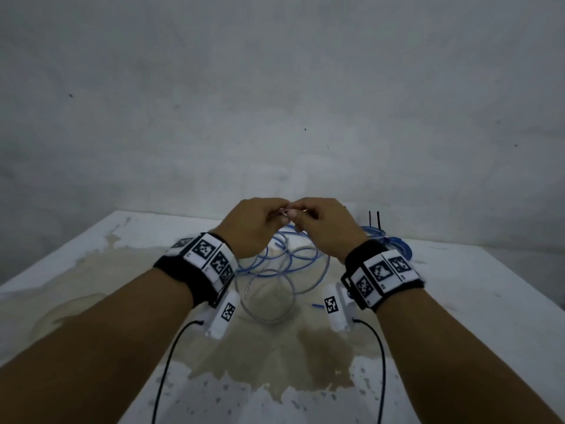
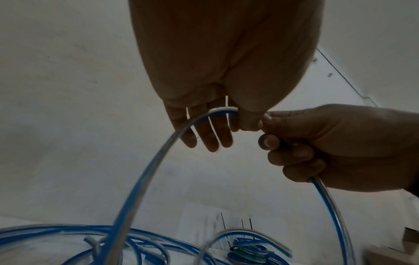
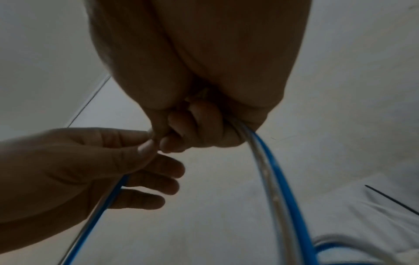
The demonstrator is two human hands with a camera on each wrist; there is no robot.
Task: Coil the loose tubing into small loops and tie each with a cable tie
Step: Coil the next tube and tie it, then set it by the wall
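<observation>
Left hand [image 1: 250, 228] and right hand [image 1: 324, 228] up together over the table [image 1: 458, 301], fingertips touching. Both pinching one blue and clear tube [image 2: 145, 172], arched between them. Rest of it in loose loops below. Tied coil [image 1: 394, 243] with black ties [image 1: 374, 220] far right.

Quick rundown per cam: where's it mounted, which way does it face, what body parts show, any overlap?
Head: on the head, looking forward and down at the table; both forearms, left hand and right hand.
Left wrist: looks along the left hand at the tubing; right hand enters.
Right wrist: looks along the right hand; left hand enters.
Shared: both hands, tubing.
</observation>
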